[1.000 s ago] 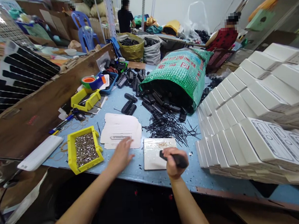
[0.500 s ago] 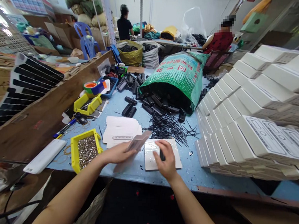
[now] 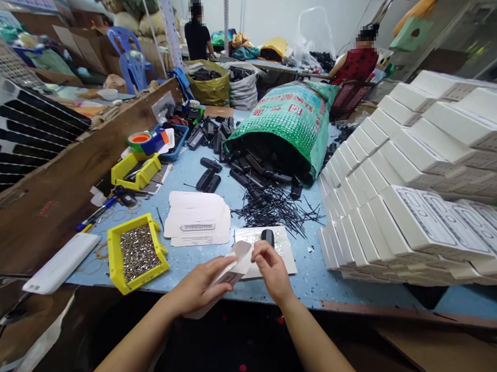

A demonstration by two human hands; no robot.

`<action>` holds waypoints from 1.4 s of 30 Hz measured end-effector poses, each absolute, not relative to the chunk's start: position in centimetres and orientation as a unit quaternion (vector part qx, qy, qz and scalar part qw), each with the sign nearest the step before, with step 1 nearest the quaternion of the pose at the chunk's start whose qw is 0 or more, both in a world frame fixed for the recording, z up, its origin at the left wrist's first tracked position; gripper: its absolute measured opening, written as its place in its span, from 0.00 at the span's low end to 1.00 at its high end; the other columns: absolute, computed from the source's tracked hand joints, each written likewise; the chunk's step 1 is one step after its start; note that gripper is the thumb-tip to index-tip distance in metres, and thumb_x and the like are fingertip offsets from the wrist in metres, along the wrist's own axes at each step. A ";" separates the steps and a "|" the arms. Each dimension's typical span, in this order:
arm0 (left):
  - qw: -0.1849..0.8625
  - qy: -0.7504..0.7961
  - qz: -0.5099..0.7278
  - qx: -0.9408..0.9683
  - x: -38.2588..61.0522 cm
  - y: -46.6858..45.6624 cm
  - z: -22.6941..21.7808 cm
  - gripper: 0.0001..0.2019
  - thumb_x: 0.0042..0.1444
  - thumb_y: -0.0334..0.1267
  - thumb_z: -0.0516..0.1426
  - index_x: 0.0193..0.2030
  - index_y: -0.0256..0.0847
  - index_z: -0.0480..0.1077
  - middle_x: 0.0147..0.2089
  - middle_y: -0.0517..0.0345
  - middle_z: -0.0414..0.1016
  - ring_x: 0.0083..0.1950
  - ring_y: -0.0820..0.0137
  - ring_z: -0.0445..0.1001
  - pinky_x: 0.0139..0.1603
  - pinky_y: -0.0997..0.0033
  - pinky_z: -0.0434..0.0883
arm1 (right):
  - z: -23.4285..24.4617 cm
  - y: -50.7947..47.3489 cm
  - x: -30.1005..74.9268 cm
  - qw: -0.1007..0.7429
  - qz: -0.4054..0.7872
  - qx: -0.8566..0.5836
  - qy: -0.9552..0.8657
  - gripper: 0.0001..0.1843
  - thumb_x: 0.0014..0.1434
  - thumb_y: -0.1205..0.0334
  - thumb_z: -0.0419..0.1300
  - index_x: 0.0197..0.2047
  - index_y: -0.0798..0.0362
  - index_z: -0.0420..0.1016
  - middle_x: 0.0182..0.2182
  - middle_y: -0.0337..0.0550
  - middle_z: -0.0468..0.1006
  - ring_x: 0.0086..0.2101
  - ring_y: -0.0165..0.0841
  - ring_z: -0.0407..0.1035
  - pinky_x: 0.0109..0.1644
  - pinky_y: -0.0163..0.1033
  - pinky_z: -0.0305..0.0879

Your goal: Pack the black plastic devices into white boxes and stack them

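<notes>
My left hand [image 3: 199,285] grips a flat white cardboard box blank [image 3: 232,270] over the near edge of the blue table [image 3: 232,195]. My right hand [image 3: 272,271] pinches the blank's top flap. Just behind my right hand a small black plastic device [image 3: 268,237] lies on a white tile [image 3: 285,245]. A stack of more flat box blanks [image 3: 195,216] lies behind my left hand.
A yellow bin of small metal parts [image 3: 137,253] sits left of my hands. Folded white boxes [image 3: 411,199] are piled at the right. A green sack [image 3: 287,123] spills black devices and thin black strips [image 3: 274,207]. Two people work at far tables.
My left hand picked a box blank off the stack and brought it toward me. My right hand set the black device down on the tile and took hold of the blank's flap.
</notes>
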State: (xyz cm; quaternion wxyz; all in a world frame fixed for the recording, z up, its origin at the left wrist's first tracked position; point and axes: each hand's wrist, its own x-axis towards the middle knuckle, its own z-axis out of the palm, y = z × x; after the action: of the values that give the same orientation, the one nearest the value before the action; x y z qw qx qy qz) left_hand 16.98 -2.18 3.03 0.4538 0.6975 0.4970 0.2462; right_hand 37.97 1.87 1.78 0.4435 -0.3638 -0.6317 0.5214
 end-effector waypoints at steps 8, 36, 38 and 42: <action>0.484 0.543 0.318 0.608 20.9 -1.8 2.7 0.57 0.45 0.40 0.65 0.71 0.43 0.28 0.57 0.43 0.68 0.50 0.60 0.74 0.52 0.61 0.68 | 1.5 1.3 36.8 0.432 0.562 -0.269 -0.653 0.23 0.61 0.45 0.57 0.53 0.49 0.76 0.51 0.48 0.74 0.52 0.42 0.67 0.58 0.48 0.62; 0.476 0.634 0.507 0.339 20.7 -2.9 -0.4 0.37 0.40 0.48 0.67 0.57 0.37 0.63 0.61 0.39 0.66 0.61 0.48 0.66 0.56 0.49 0.70 | 1.3 1.6 37.4 0.557 0.400 -0.362 -0.631 0.35 0.54 0.50 0.67 0.58 0.49 0.55 0.44 0.48 0.76 0.44 0.36 0.72 0.47 0.40 0.70; 0.366 0.651 0.436 0.502 19.9 -3.3 -0.9 0.40 0.34 0.45 0.70 0.56 0.39 0.62 0.59 0.41 0.68 0.60 0.49 0.68 0.56 0.51 0.69 | 0.9 2.9 39.2 0.463 0.418 -0.338 -0.705 0.29 0.58 0.48 0.61 0.58 0.51 0.61 0.45 0.49 0.76 0.44 0.37 0.72 0.47 0.40 0.70; 0.322 0.653 0.311 0.611 19.5 -2.9 -0.9 0.34 0.48 0.48 0.62 0.59 0.41 0.55 0.46 0.49 0.77 0.43 0.59 0.78 0.43 0.61 0.75 | -0.5 8.6 44.4 0.312 0.267 -0.606 -0.682 0.12 0.63 0.61 0.51 0.44 0.54 0.74 0.42 0.48 0.77 0.43 0.36 0.71 0.51 0.40 0.65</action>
State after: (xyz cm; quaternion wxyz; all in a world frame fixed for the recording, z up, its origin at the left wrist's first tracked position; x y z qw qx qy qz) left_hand 19.52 -2.94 -0.90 0.3224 0.6109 0.6527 0.3114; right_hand 44.45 8.64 -0.49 0.3116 -0.6057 -0.6818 0.2670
